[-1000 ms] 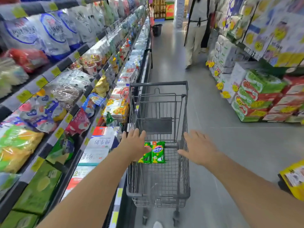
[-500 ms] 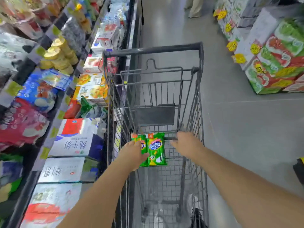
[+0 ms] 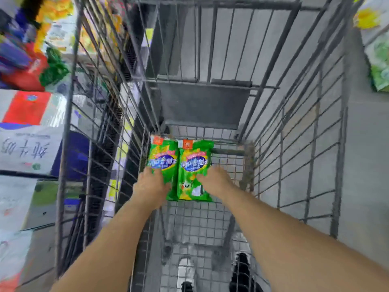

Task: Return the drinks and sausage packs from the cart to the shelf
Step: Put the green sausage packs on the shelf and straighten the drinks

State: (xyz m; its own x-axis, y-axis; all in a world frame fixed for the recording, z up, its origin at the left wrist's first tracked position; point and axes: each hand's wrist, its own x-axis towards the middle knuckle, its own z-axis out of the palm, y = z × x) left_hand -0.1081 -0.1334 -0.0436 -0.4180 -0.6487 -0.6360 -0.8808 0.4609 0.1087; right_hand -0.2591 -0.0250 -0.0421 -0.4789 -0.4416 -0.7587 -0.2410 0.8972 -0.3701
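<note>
Your left hand and right hand each rest on a green pack in the cart. The packs lie side by side. Blur hides whether your fingers have closed.

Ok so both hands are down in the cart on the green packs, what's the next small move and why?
Probably close each hand on its own pack and lift. The left hand lies on the left green pack, the right hand on the right green pack; both packs lie flat, side by side on the cart floor, and neither looks gripped yet.
</note>
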